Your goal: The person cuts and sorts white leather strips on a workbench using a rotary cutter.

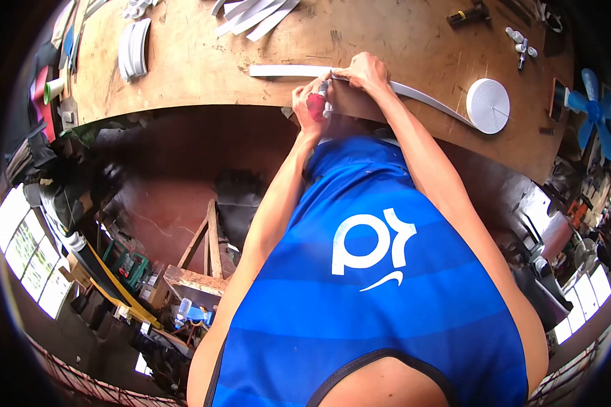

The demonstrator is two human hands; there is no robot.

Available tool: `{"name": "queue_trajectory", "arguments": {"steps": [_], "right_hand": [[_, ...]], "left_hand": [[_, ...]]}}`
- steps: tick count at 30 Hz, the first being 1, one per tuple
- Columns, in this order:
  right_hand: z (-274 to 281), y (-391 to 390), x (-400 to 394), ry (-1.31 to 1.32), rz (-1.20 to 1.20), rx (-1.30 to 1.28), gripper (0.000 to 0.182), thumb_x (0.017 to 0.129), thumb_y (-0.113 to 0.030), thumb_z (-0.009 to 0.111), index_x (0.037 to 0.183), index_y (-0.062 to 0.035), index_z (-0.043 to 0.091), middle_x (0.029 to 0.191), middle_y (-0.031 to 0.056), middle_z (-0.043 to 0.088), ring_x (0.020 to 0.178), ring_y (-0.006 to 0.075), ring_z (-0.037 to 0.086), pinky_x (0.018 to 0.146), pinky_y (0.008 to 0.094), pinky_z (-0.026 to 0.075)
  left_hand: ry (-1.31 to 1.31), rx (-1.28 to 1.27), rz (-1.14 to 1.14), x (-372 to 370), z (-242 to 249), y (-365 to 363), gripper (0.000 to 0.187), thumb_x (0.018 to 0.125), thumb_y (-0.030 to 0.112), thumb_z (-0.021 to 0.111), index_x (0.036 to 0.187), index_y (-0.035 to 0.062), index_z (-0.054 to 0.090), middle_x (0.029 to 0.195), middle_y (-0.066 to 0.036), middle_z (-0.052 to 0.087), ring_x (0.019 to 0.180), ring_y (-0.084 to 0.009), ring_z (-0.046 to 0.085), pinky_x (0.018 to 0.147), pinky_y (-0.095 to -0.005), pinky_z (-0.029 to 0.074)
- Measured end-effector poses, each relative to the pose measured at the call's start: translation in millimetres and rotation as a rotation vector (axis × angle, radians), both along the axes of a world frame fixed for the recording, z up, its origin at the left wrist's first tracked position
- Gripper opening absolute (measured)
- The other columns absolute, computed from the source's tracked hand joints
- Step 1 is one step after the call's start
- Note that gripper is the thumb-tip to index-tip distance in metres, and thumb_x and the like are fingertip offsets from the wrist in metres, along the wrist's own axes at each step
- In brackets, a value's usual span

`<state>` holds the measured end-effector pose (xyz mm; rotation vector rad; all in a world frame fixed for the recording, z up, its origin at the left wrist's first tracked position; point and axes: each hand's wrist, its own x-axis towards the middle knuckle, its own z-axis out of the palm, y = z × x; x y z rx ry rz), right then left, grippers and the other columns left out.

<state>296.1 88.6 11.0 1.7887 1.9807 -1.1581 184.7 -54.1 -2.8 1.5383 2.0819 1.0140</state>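
Observation:
A white webbing strap (285, 70) lies flat along the near part of the wooden table. It runs right, under my right hand, to a large white roll (487, 106) of the same strap. My left hand (311, 108) is closed around a small tool with a red part (316, 106); its exact kind I cannot make out. The tool's dark upper end is close to the lower edge of the strap. My right hand (365, 72) grips the strap just right of the tool, thumb and fingers bent onto it. Both hands nearly meet there.
Cut white strips (134, 51) lie in stacks at the table's (183, 74) left and back. A dark tool (468, 15) and small white-and-metal fittings (521, 46) are at the back right. A blue fan (596, 108) stands beyond the right edge. A wooden frame (200, 271) is below left.

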Motion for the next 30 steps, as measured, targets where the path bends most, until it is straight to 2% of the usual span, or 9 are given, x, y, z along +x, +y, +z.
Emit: {"name": "queue_trajectory", "arguments": {"steps": [9,10,15,17,18,19,22,27,30], "right_hand": [[-6,0,1,0.014,0.013,0.047,0.049,0.061,-0.057,0.076,0.059,-0.0087,0.071,0.067,0.0128,0.069,0.069,0.0305,0.069,0.065,0.0408,0.055],[-6,-2,2,0.013,0.019,0.044,0.049,0.061,-0.057,0.076,0.059,-0.0087,0.071,0.067,0.0128,0.069,0.069,0.0305,0.069,0.065,0.0408,0.055],[-4,4,1,-0.029,0.051,0.001,0.048,0.064,-0.055,0.075,0.075,-0.0085,0.075,0.073,0.0145,0.070,0.077,0.0305,0.070,0.070,0.0416,0.055],[-2,2,5,-0.005,0.052,-0.009,0.049,0.066,-0.055,0.075,0.082,-0.0080,0.074,0.079,0.0148,0.071,0.078,0.0294,0.069,0.071,0.0404,0.054],[2,1,8,0.066,0.035,-0.050,0.050,0.068,-0.055,0.074,0.085,-0.0078,0.073,0.080,0.0144,0.071,0.078,0.0282,0.069,0.072,0.0392,0.053],[6,-1,11,0.137,0.019,-0.089,0.050,0.069,-0.054,0.073,0.087,-0.0075,0.072,0.081,0.0139,0.071,0.078,0.0271,0.068,0.072,0.0379,0.053],[19,-10,16,0.178,0.030,-0.051,0.041,0.076,-0.045,0.073,0.082,-0.0047,0.066,0.070,0.0066,0.068,0.066,0.0161,0.064,0.066,0.0300,0.050],[16,-22,46,0.419,0.123,-0.123,0.033,0.078,-0.020,0.068,0.106,-0.0029,0.065,0.086,0.0099,0.065,0.080,0.0169,0.063,0.074,0.0300,0.050],[21,-34,55,0.390,0.177,0.113,0.037,0.078,-0.019,0.061,0.112,-0.0058,0.067,0.086,0.0188,0.056,0.084,0.0333,0.059,0.077,0.0390,0.047]], "left_hand": [[0.065,-0.037,-0.010,0,1,-7,0.028,0.088,0.017,0.061,0.115,0.0127,0.066,0.107,-0.003,0.070,0.093,-0.0178,0.066,0.085,-0.0368,0.043],[0.047,0.060,-0.005,1,1,-7,0.025,0.095,0.025,0.054,0.113,0.0118,0.066,0.095,-0.007,0.071,0.088,-0.0193,0.066,0.083,-0.0325,0.041],[0.023,0.088,0.009,-3,12,-15,0.025,0.095,0.023,0.057,0.114,0.0103,0.066,0.091,-0.007,0.071,0.082,-0.0166,0.066,0.076,-0.0312,0.044],[-0.538,-0.328,0.152,-13,20,-24,0.026,0.095,0.022,0.059,0.115,0.0075,0.066,0.085,-0.005,0.070,0.075,-0.0121,0.066,0.063,-0.0273,0.047],[-0.567,-0.309,0.171,-23,19,-25,0.028,0.093,0.020,0.063,0.115,0.0037,0.065,0.081,-0.003,0.067,0.071,-0.0099,0.065,0.054,-0.0242,0.047],[-0.321,-0.164,0.176,-33,15,-28,0.025,0.091,0.019,0.066,0.108,0.0014,0.066,0.080,-0.004,0.067,0.072,-0.0123,0.065,0.060,-0.0258,0.050],[-0.285,-0.144,0.115,-81,22,0,0.030,0.086,0.032,0.068,0.082,0.0040,0.056,0.078,-0.019,0.065,0.070,-0.0320,0.065,0.063,-0.0381,0.050],[-0.112,0.097,0.135,-128,26,57,0.026,0.093,0.026,0.060,0.116,0.0131,0.066,0.085,-0.019,0.067,0.076,-0.0294,0.068,0.063,-0.0357,0.049],[-0.191,0.107,0.193,-127,37,55,0.028,0.094,0.027,0.060,0.115,0.0105,0.067,0.087,-0.020,0.068,0.076,-0.0283,0.068,0.064,-0.0348,0.050]]}}
